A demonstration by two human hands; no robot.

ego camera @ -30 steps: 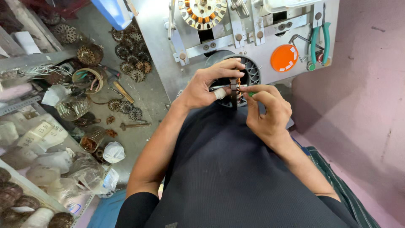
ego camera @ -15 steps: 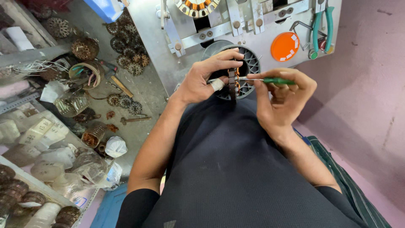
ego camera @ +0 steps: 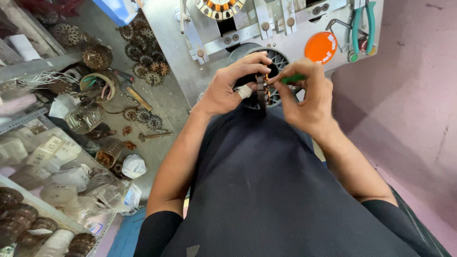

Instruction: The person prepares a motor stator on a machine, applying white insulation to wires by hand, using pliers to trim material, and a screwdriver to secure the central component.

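Left hand pinches the stator edge-on at chest height, right hand clamped on a green tool poking its copper windings; a slip could nick wire or the taped thumb.

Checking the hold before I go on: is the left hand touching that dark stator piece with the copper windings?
Touching. The head view shows the left hand with fingers curled over the dark stator piece, thumb against its side.
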